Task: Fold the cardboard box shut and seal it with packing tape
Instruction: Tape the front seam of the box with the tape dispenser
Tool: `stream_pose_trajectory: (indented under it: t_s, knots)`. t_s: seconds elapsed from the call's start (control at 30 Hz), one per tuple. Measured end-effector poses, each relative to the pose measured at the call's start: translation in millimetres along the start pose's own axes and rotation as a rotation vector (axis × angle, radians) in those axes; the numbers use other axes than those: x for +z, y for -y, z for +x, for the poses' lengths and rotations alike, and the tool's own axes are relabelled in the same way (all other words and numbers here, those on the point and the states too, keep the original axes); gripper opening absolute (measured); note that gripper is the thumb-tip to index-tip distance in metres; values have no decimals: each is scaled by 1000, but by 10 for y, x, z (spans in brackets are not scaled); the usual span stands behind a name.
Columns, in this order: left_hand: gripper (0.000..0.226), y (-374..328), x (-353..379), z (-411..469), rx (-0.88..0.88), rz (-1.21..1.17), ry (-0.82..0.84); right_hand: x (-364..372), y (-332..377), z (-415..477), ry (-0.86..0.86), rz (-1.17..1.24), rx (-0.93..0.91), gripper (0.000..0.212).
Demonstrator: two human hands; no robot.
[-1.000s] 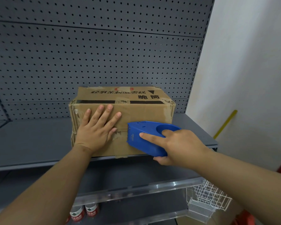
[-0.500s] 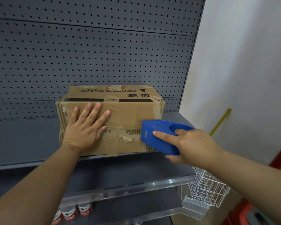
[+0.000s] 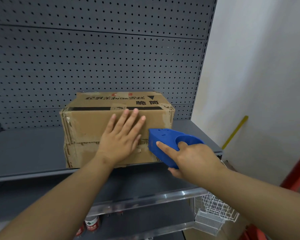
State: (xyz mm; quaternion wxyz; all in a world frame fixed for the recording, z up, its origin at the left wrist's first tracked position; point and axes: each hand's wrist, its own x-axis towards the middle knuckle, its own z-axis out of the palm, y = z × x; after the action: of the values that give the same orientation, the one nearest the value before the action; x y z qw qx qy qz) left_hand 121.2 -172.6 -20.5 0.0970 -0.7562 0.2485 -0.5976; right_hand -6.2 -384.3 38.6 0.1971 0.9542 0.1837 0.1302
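Observation:
A worn brown cardboard box (image 3: 87, 125) with black printed characters on top lies on its side on the grey metal shelf (image 3: 24, 149), its folded flaps facing me. My left hand (image 3: 121, 139) presses flat with spread fingers on the flap seam at the middle of that face. My right hand (image 3: 190, 158) grips a blue tape dispenser (image 3: 164, 141), index finger along its side, its front end held against the right end of the seam. The tape itself is hidden inside the dispenser.
A grey pegboard panel (image 3: 93, 58) backs the shelf, and a white wall (image 3: 258, 66) stands to the right. Below are a lower shelf with a clear plastic front rail (image 3: 145, 200), several cans (image 3: 92, 224) and a white wire basket (image 3: 213, 212). A yellow strip (image 3: 235, 132) leans on the wall.
The dispenser slid from the middle of the seam to the box's right end. My left hand shifted right from the box's left part to its middle.

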Motion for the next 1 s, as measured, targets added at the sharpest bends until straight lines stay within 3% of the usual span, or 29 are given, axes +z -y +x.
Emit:
stream_pose_trajectory:
  t_s: [0.17, 0.47, 1.0]
  knots:
    - [61, -86, 188, 87, 36, 29, -15, 11, -67, 8, 14, 3, -11, 71]
    - [61, -36, 259, 62, 75, 69, -59, 278, -293, 9, -296, 0, -109, 80]
    - [61, -26, 259, 55, 70, 69, -56, 368, -660, -157, -232, 160, -63, 85]
